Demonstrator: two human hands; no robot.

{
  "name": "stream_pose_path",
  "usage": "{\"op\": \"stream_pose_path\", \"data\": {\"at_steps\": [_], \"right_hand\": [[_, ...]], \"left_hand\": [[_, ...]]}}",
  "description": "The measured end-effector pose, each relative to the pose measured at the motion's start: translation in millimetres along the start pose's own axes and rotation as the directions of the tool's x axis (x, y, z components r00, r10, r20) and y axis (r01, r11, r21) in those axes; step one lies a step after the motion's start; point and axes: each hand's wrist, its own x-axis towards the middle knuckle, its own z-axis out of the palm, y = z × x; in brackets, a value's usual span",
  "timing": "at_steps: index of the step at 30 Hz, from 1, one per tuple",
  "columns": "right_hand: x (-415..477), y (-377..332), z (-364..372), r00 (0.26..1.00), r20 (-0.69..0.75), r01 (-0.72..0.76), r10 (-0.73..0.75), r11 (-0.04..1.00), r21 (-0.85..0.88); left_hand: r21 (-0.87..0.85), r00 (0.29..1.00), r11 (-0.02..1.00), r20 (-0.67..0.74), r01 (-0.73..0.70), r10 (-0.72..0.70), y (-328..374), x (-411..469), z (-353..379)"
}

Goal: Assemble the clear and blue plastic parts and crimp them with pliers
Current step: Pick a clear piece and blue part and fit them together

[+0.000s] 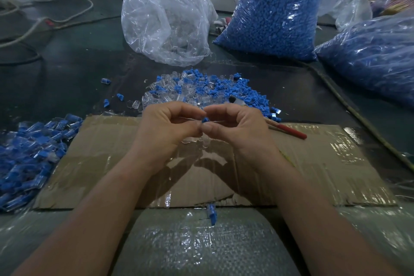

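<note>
My left hand (167, 126) and my right hand (233, 127) meet above the taped cardboard sheet (313, 163), fingertips together. Between them they pinch a small blue plastic part (205, 119); a clear part (197, 140) shows just below the fingers, mostly hidden. A mixed heap of loose clear and blue parts (201, 89) lies just beyond the hands. The red-handled pliers (287, 129) lie on the cardboard to the right of my right hand, their head partly hidden behind it.
A pile of assembled blue-and-clear pieces (31, 152) sits at the left. One assembled piece (211, 213) lies at the cardboard's near edge. A nearly empty clear bag (165, 20) and two bags of blue parts (273, 18) (376, 56) stand behind. Cords run at far left.
</note>
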Motion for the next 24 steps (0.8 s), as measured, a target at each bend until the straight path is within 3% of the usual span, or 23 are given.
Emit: {"op": "stream_pose_path", "data": {"at_steps": [11, 16, 24], "right_hand": [[-0.6, -1.1, -3.6, 0.998, 0.055, 0.011, -0.013, 0.999, 0.035], [-1.8, 1.2, -1.8, 0.987, 0.111, 0.114, -0.118, 0.992, 0.045], [-3.3, 5.6, -1.3, 0.946, 0.057, 0.324, -0.319, 0.924, -0.201]], "left_hand": [[0.003, 0.999, 1.000, 0.044, 0.017, -0.017, 1.7, -0.1, 0.1], [-0.093, 0.988, 0.986, 0.070, 0.141, -0.134, 0.2, 4.0, -6.0], [-0.166, 0.962, 0.954, 0.153, 0.249, -0.224, -2.8, 7.3, -7.8]]}}
